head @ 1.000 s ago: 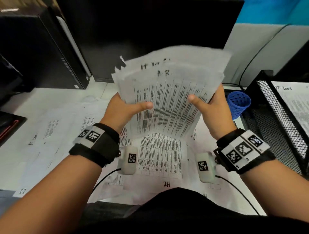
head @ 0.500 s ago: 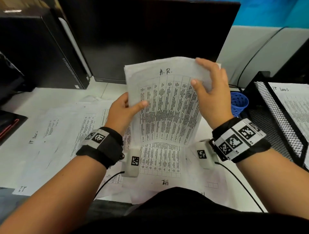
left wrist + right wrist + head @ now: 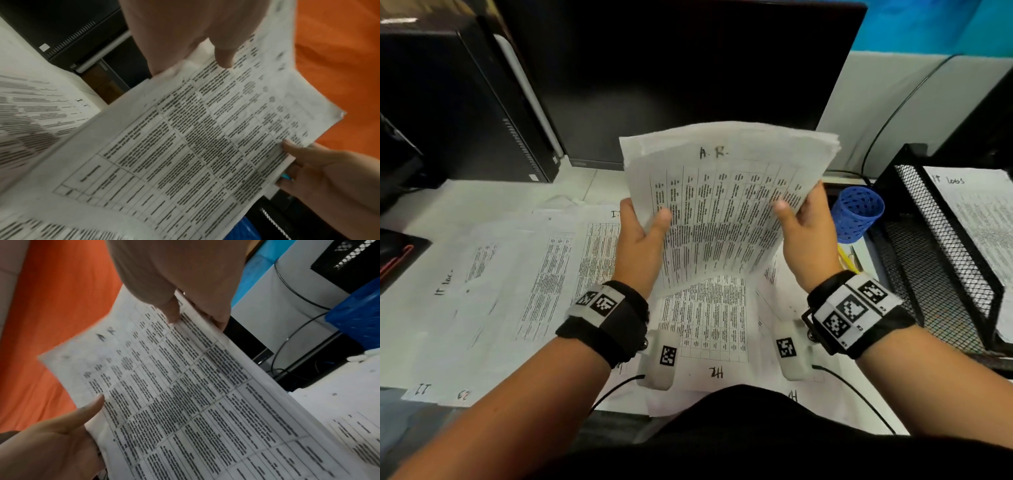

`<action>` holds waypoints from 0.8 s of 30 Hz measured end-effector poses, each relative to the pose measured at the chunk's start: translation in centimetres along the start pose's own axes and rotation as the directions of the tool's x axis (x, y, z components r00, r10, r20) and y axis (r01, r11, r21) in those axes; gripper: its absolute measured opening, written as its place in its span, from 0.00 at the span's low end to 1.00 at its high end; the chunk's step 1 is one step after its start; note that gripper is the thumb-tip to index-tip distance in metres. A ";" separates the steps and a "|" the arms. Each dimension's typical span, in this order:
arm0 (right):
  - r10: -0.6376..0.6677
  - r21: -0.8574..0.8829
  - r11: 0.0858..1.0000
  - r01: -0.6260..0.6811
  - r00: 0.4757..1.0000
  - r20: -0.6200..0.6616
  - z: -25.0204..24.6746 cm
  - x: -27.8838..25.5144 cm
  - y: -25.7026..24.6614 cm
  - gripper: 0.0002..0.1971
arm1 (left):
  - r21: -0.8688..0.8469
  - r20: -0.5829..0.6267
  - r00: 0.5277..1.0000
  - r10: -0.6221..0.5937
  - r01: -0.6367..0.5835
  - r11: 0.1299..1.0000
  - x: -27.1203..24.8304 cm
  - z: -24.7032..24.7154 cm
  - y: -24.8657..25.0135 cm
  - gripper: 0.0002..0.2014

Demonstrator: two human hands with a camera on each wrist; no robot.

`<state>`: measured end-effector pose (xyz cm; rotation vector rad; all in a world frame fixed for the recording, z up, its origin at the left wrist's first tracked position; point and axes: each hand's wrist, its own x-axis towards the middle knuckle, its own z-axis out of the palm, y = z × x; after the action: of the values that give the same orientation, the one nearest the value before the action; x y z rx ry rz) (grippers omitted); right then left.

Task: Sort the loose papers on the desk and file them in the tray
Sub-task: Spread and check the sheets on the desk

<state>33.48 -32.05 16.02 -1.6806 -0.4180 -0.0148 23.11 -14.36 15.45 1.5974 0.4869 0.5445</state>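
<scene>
I hold a stack of printed sheets point(image 3: 726, 205), marked "A.R." at the top, upright above the desk. My left hand point(image 3: 643, 233) grips its left edge, thumb across the front. My right hand point(image 3: 804, 229) grips the right edge the same way. The left wrist view shows the stack point(image 3: 185, 146) with the left thumb on it, and the right wrist view shows the stack point(image 3: 174, 394) likewise. Loose papers point(image 3: 524, 281) lie spread over the desk at the left and under my wrists. A black mesh tray point(image 3: 935, 260) at the right holds a sheet point(image 3: 983, 219) labelled "IT logs".
A dark monitor point(image 3: 681, 75) stands behind the stack, and a black computer case point(image 3: 455, 102) at the back left. A blue mesh cup point(image 3: 858, 214) sits between my right hand and the tray. A yellow pencil point(image 3: 847, 260) lies below it. Cables run behind the tray.
My right hand dropped from the stack's top right corner back to its right edge. The fanned sheets are squared into one neat stack, still held upright.
</scene>
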 end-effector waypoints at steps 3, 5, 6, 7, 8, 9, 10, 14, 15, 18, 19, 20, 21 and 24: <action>0.052 -0.046 0.998 -0.050 0.998 0.034 0.1 -0.5 0.9 0.18 | 0.028 0.035 0.998 -0.050 0.049 0.998 -0.4 0.3 -1.5 0.16; 0.071 -0.065 0.996 -0.069 0.997 0.034 0.1 -0.7 1.1 0.19 | 0.053 0.029 0.997 -0.073 0.071 0.996 -0.6 0.4 -2.2 0.17; 0.070 -0.066 0.995 -0.068 0.997 0.029 0.0 -0.6 1.1 0.18 | 0.064 0.024 0.996 -0.081 0.079 0.995 -0.6 0.5 -2.4 0.17; 0.063 -0.066 0.996 -0.061 0.998 0.023 0.0 -0.6 1.0 0.18 | 0.068 0.017 0.996 -0.085 0.083 0.994 -0.6 0.5 -2.6 0.19; 0.056 -0.070 0.996 -0.055 0.998 0.012 -0.1 -0.5 0.9 0.18 | 0.069 0.001 0.996 -0.086 0.086 0.994 -0.6 0.5 -2.6 0.19; 0.052 -0.069 0.996 -0.051 0.999 0.003 -0.3 -0.5 0.7 0.17 | 0.069 -0.022 0.996 -0.085 0.086 0.994 -0.6 0.4 -2.5 0.19; 0.051 -0.071 0.996 -0.051 0.999 -0.005 -0.4 -0.4 0.6 0.16 | 0.070 -0.048 0.995 -0.084 0.087 0.994 -0.4 0.4 -2.4 0.18; 0.102 -0.070 0.993 -0.100 0.995 0.020 -1.3 -0.6 0.8 0.13 | 0.040 -0.113 0.993 -0.046 0.051 0.998 0.0 0.6 -1.2 0.15; 0.129 -0.077 0.989 -0.125 0.991 0.043 -1.6 -0.8 1.0 0.12 | 0.027 -0.121 0.992 -0.037 0.040 0.999 0.2 0.6 -1.1 0.15; 0.212 -0.140 0.971 -0.194 0.970 0.123 -2.7 -1.9 2.1 0.11 | -0.060 -0.143 0.989 -0.020 0.011 0.998 0.8 0.6 -0.3 0.15; 0.229 -0.168 0.964 -0.204 0.963 0.142 -3.0 -2.3 2.4 0.11 | -0.090 -0.151 0.988 -0.015 0.001 0.996 1.0 0.7 -0.1 0.14; 0.241 -0.195 0.958 -0.210 0.959 0.151 -3.3 -2.7 2.7 0.11 | -0.102 -0.156 0.988 -0.016 0.000 0.995 1.2 0.7 0.2 0.13; 0.248 -0.210 0.954 -0.213 0.956 0.155 -3.6 -2.9 3.0 0.11 | -0.106 -0.152 0.988 -0.022 0.005 0.994 1.4 0.8 0.4 0.14; 0.251 -0.237 0.947 -0.218 0.960 0.122 -4.3 -3.2 3.1 0.12 | -0.092 -0.101 0.994 -0.050 0.041 0.995 1.4 1.3 1.1 0.13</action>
<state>32.38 -37.33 12.99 -1.9513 -0.3351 0.2525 25.00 -14.67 16.54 1.4744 0.5675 0.6087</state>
